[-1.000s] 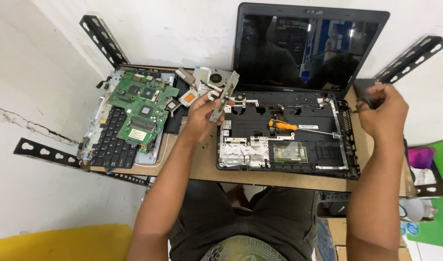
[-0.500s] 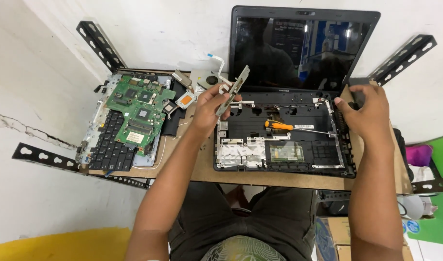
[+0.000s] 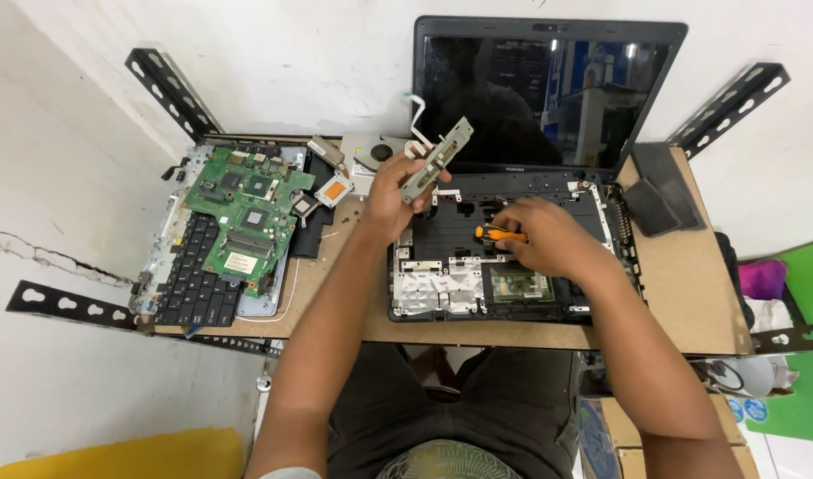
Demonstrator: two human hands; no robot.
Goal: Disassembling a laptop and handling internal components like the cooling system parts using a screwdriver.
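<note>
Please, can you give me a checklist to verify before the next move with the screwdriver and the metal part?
1. Left hand grips the grey metal bracket securely, clear of the laptop: ok.
2. Right hand reaches the orange-handled screwdriver: ok, fingers on it.
3. Screwdriver lifted off the open laptop base: not ok, it lies inside.
4. Green motherboard set aside, away from both hands: ok.
5. Screen upright, out of the way: ok.
6. Loose screws accounted for: cannot tell.

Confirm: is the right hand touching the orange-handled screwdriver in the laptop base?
Touching. In the head view the right hand lies over the orange-handled screwdriver, its fingers closing on the handle with no gap visible, inside the opened laptop base.
</note>
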